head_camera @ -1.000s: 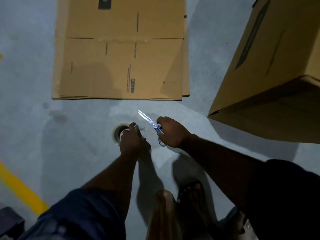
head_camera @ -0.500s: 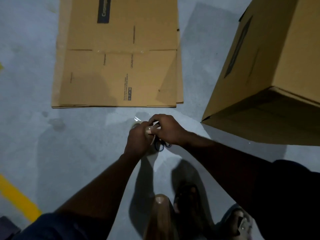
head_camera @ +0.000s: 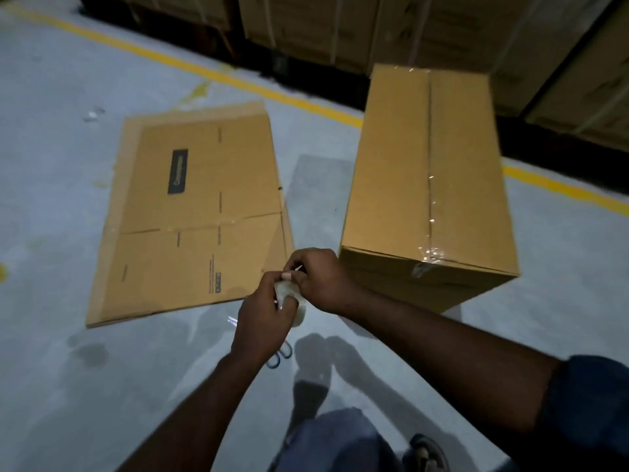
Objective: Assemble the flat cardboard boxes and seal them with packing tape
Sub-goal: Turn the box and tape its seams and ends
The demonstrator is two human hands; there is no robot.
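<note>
Head view: we see left hand (head_camera: 263,318) gripping tape roll (head_camera: 299,310), right hand (head_camera: 321,281) pinching its top edge; taped box (head_camera: 425,185) right, flat box (head_camera: 197,216) left.

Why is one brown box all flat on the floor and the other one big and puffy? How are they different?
The flat box lies folded down on the floor, while the standing box is opened up into a full box shape. The standing box has shiny clear tape along its top seam. The flat box shows a dark label; none shows on the standing box. Both are brown cardboard.
</note>
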